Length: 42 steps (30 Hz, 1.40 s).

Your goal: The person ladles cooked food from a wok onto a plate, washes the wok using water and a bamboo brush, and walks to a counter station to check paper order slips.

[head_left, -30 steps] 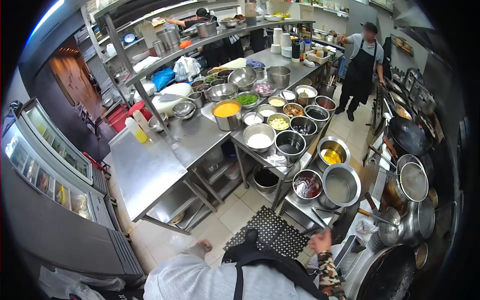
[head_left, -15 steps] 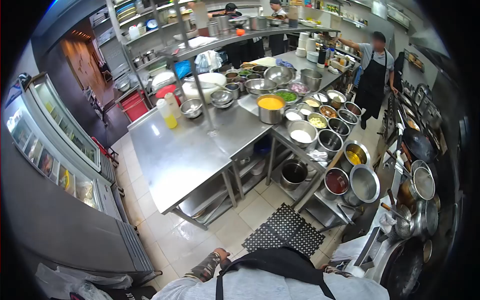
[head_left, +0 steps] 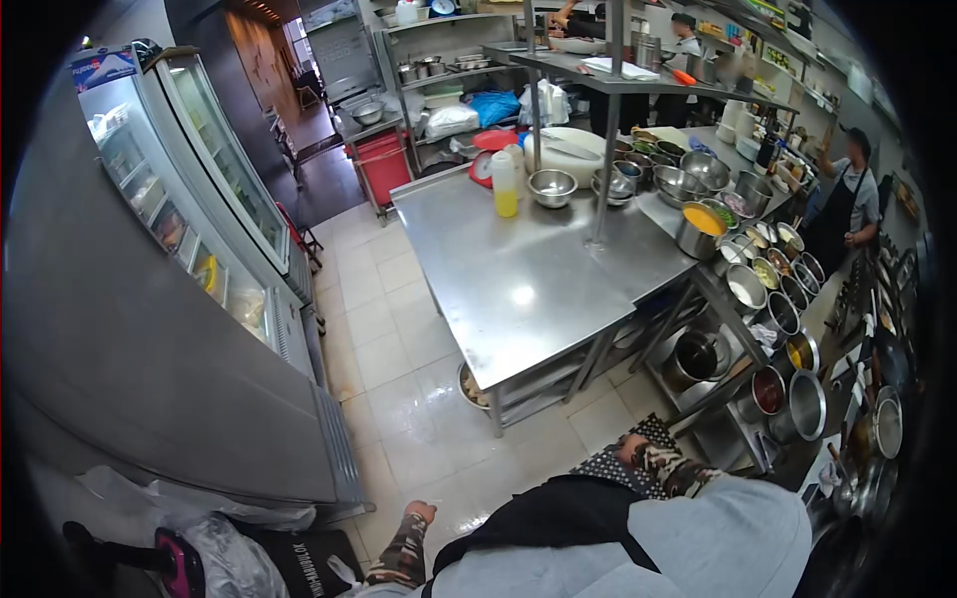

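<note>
Bowl (head_left: 462, 385) of pale pieces (head_left: 476, 391) stands beyond left hand (head_left: 421, 511) and right hand (head_left: 631, 448), each grip curled, tightness and contents unclear.

On the black sheet (head_left: 317, 560) at your near left, you can read white capitals running along its edge and ending in "BUBULOK", with the letters before those too blurred to be sure of. The blue and red header (head_left: 103, 67) on top of the glass-door fridge at your left carries pale brand lettering, and the grey panel (head_left: 346, 60) on the far side has faint letters, but you can't make out either one.
</note>
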{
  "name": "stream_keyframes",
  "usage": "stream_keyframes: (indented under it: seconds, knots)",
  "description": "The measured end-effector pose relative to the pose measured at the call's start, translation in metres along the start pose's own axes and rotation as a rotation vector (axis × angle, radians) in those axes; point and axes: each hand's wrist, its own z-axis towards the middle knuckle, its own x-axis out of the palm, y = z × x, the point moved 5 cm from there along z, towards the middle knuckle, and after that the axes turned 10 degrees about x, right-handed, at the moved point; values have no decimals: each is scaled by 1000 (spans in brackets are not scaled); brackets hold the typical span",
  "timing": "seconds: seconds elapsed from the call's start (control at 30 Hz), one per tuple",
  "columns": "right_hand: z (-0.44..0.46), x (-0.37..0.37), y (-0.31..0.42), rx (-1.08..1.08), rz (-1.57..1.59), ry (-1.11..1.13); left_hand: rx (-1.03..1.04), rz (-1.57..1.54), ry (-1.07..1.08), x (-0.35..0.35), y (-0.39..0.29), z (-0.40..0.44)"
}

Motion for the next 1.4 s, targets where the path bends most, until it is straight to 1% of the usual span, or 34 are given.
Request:
stream_keyframes:
  seconds: [0.07,0.1,0.13,0.2,0.23,0.27,0.3,0.33,0.37,0.4,0.43,0.47,0.5,0.53,0.57,0.6,0.67,0.7,0.73,0.8,0.87,0.93,0.97,1.0,1.03,1.07,1.1,1.13,1.17,1.2,1.23,1.27,1.33,1.4]
  knots:
    - [4,-6,38,-83,-76,-48,166,195,199,-7,-7,-31]
    - [16,-1,51,-96,-79,-6,88,50,159,-9,-5,-43]
    - [26,2,66,-98,-75,-3,137,206,234,-11,-11,-46]
    - [31,21,104,-213,-528,179,-318,-701,-79,0,13,-54]
    - [23,26,116,-308,-509,202,-468,-824,-77,-1,12,-59]
    - [10,30,135,-362,-546,223,-471,-819,-72,-5,10,-57]
    - [0,35,158,-417,-584,245,-387,-726,-49,-8,10,-52]
    - [-4,40,180,-523,-515,262,-306,-635,-23,-10,12,-50]
    - [-11,47,200,-629,-447,287,-321,-730,35,-7,19,-41]
    - [-45,28,227,-703,-317,330,-435,-889,-85,-17,16,-50]
    - [-77,-6,257,-774,-187,357,-418,-850,-88,-4,36,-30]
    - [-83,-17,278,-833,-51,347,-401,-809,-89,14,60,-10]
    - [-89,-29,294,-886,86,338,-389,-769,-107,-8,56,-11]
    - [-94,-41,305,-890,84,357,-382,-727,-124,-34,55,-13]
    - [-98,-63,320,-857,187,351,-388,-631,-145,-78,43,-20]
    - [-94,-81,335,-825,295,338,-399,-623,-152,-95,45,-17]
    - [-69,-106,355,-863,331,120,-387,-567,-122,-136,60,-8]
    - [-55,-115,368,-817,401,121,-396,-531,-95,-161,63,-8]
    - [-38,-123,376,-770,359,105,-409,-516,-86,-180,75,-7]
    - [-21,-140,403,-778,361,33,-343,-481,-32,-208,95,4]
    - [-6,-151,436,-754,322,29,-319,-489,-38,-234,128,16]
    - [9,-156,469,-781,224,-62,-372,-544,-245,-242,176,29]
    - [10,-157,483,-802,130,-2,-375,-557,-236,-225,201,36]
    - [13,-159,496,-797,115,4,-458,-661,-371,-208,234,42]
    - [15,-156,509,-830,32,51,-541,-764,-505,-199,250,47]
    - [19,-154,518,-862,-49,95,-537,-779,-501,-204,245,46]
    - [25,-151,524,-860,-79,145,-545,-770,-322,-211,235,37]
    - [33,-148,528,-850,-79,137,-546,-749,-146,-216,235,37]
    - [40,-143,529,-848,-131,102,-189,-284,54,-223,231,48]
    - [47,-140,534,-849,-182,62,164,191,235,-213,232,47]
    - [47,-144,539,-787,-176,90,123,205,260,-175,263,61]
    - [47,-146,545,-727,-173,118,83,219,286,-154,284,70]
    - [52,-145,556,-698,-143,96,-94,-57,314,-164,303,79]
    - [56,-144,574,-630,-193,148,-144,-152,295,-178,326,103]
